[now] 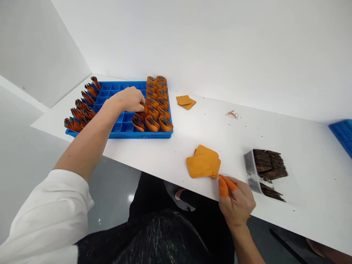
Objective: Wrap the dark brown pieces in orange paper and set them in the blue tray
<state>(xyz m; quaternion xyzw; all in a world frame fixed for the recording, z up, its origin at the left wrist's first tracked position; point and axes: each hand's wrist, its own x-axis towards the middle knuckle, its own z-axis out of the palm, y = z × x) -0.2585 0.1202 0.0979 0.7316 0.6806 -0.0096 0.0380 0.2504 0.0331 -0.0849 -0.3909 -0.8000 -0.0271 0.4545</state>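
From my remote feed I log bright, even, whitish light; the source is out of frame. The wall (220, 44) and tabletop (220, 121) read pale, with only faint, soft shadows. One small glare spot shows on the grey floor (115, 190). I note wide-angle stretch toward the corners, enlarging the white sleeve (52, 205). Orange cards (202, 163) hold clear edges; the clear box's (250, 170) right side washes out against white.
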